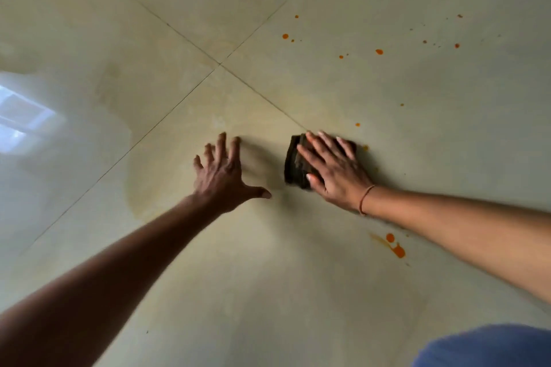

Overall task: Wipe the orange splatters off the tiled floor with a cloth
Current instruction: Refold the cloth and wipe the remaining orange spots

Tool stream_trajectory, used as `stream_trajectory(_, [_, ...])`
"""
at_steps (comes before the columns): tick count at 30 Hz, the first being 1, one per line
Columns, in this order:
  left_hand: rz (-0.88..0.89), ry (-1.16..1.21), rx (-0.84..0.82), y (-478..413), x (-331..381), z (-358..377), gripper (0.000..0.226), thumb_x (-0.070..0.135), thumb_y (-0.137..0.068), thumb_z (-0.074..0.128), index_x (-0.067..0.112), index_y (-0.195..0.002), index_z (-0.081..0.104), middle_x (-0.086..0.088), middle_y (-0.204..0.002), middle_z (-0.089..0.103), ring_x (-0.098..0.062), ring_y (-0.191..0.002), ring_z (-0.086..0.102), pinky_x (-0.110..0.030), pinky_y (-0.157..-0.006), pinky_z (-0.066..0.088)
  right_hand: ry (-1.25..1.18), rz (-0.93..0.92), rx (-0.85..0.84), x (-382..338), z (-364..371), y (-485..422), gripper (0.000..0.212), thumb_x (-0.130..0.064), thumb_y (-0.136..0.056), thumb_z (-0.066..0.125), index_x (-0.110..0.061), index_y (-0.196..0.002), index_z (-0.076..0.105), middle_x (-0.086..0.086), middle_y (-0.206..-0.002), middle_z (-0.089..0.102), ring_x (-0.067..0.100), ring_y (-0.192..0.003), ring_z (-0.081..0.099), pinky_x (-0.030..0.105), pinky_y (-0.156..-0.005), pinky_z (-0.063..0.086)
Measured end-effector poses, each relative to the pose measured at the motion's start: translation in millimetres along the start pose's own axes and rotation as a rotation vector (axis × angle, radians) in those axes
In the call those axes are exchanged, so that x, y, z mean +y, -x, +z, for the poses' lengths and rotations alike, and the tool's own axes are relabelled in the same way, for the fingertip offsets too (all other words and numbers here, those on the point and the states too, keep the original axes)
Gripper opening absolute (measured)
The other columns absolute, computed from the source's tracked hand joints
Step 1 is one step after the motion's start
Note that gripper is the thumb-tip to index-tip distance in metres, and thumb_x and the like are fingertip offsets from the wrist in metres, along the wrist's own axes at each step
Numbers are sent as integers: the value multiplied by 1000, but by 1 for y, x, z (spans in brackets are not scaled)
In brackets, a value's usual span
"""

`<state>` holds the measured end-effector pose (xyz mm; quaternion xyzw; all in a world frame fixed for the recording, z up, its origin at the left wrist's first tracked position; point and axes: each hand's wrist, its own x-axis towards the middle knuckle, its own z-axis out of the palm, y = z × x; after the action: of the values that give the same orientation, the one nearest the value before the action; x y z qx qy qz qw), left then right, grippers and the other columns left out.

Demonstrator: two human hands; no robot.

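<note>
A folded dark cloth (295, 162) lies flat on the pale tiled floor (208, 277). My right hand (334, 170) presses on it, palm down, fingers spread over its top. My left hand (223, 170) rests flat on the bare floor just left of the cloth, fingers splayed, holding nothing. Orange splatters dot the tile: a larger smear (395, 247) near my right forearm, a small spot (365, 147) touching the cloth's right edge, another small spot (357, 124) above it, and several drops (379, 51) farther away at upper right.
Grout lines cross at a joint (220, 64) beyond my hands. A bright window reflection (21, 116) glares on the left tile. A blue-clothed knee (489, 345) shows at the lower right corner.
</note>
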<state>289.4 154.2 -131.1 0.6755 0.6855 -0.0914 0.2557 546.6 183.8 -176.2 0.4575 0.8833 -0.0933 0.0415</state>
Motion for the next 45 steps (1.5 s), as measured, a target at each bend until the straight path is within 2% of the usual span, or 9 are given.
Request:
stream_trajectory(5, [-7,26,-75,-22,53,21,146,83,-42,72,31,-154,-7,-4,-160,-22,-48,-143,-18,-73,-109,6,-105,616,154,62,-22,-40,64,-47,-90,28,-21,-148,35,10,-158,27,30,-145,24,48,-115,12])
stream_trajectory(10, [-61,1,-109,-26,61,13,151,77,-36,80,29,-153,-2,-6,-160,-16,-52,-142,-10,-75,-106,17,-56,146,21,14,4,92,61,-46,-93,35,-23,-150,33,9,-159,26,30,-145,23,51,-114,17])
stream_trajectory(15, [87,-169,-95,-28,80,6,151,71,-43,81,27,-153,-13,-10,-158,-29,-47,-144,-15,-70,-110,8,-88,709,165,63,-9,56,60,-44,-90,37,-23,-147,38,10,-156,31,31,-143,29,52,-113,19])
stream_trajectory(20, [441,-428,-207,-42,115,-5,138,47,-52,89,29,-154,-2,-5,-161,-13,-38,-146,3,-58,-103,40,-62,398,83,7,19,174,63,-44,-90,42,-24,-149,35,10,-157,29,32,-142,30,52,-113,20])
stream_trajectory(25, [402,-520,-253,-47,135,-4,144,40,-48,93,27,-154,-4,-11,-155,-5,-45,-139,13,-56,-88,53,-126,1034,200,64,3,121,60,-44,-91,35,-21,-145,40,12,-154,35,35,-141,31,55,-111,22])
stream_trajectory(31, [382,-557,-278,-50,139,-2,147,42,-50,92,25,-153,-11,-15,-156,-13,-51,-141,3,-59,-90,51,-91,507,111,-3,22,182,62,-44,-88,44,-22,-145,42,11,-155,34,33,-140,34,54,-109,27])
stream_trajectory(35, [390,-554,-285,-51,136,-1,148,40,-50,93,25,-153,-12,-15,-156,-16,-52,-141,3,-58,-91,50,-111,929,167,58,4,133,60,-44,-92,34,-22,-148,36,10,-156,32,32,-143,28,53,-112,20])
stream_trajectory(41, [386,-548,-268,-50,137,0,146,38,-51,93,26,-153,-11,-14,-157,-17,-49,-142,4,-56,-91,51,-154,579,146,10,20,173,61,-45,-91,40,-23,-148,37,9,-158,28,33,-143,29,54,-113,21])
stream_trajectory(45, [380,-523,-279,-50,136,1,148,38,-50,93,27,-153,-12,-12,-158,-20,-48,-144,-1,-56,-94,50,-165,808,163,64,2,89,61,-47,-91,37,-22,-147,37,9,-157,29,32,-143,27,52,-113,16])
